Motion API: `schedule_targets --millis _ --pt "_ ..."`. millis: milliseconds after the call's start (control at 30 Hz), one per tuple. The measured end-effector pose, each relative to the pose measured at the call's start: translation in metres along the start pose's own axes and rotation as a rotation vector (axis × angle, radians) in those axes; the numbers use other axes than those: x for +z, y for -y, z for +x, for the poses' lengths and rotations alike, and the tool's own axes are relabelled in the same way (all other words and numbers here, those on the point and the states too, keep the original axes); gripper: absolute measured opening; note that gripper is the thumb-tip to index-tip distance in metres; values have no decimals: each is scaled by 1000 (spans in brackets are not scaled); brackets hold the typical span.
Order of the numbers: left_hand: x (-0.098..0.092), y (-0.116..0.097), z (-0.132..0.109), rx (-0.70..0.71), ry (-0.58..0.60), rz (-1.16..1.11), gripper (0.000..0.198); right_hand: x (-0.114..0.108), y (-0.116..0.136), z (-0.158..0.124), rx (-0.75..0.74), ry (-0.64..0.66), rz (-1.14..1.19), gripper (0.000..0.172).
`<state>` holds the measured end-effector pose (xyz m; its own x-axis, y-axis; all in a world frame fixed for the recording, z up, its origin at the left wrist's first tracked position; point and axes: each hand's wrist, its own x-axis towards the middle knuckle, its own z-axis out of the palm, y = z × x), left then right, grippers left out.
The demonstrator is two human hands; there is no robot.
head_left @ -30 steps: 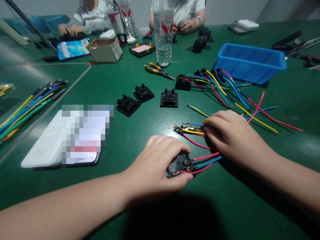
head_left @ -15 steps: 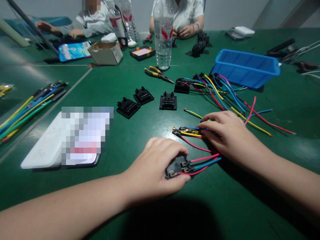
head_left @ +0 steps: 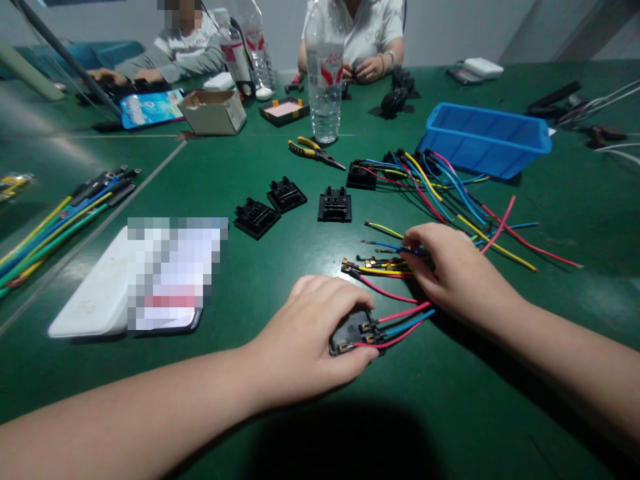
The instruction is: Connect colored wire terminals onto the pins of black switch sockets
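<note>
Well, most of the black housing is buried under the left hand, low at six o'clock on the green surface. The fingers curl shut around it, and only its wired edge shows, with pink and blue leads. At one o'clock from it the right hand lies over the loose wires, fingers together and thumb hidden; whether they pinch any I cannot tell. Both forearms run off the bottom edge. Farther out sit a blue bin at two o'clock, a water bottle at twelve, three spare housings between, and pliers near the bottle.
</note>
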<state>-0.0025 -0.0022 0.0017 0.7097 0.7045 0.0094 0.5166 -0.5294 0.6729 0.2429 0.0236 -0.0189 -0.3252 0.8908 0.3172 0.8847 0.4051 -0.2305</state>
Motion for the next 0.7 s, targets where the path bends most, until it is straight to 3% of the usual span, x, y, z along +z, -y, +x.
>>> schedule_targets --millis 233,600,700 --pt "0 0 0 -2 -6 7 32 1 -5 -1 -109 13 -22 16" --pt "0 1 0 19 -7 10 32 3 -4 -1 -62 31 -45 21" --pt "0 1 0 16 -2 8 32 5 -5 -1 -42 19 -57 29"
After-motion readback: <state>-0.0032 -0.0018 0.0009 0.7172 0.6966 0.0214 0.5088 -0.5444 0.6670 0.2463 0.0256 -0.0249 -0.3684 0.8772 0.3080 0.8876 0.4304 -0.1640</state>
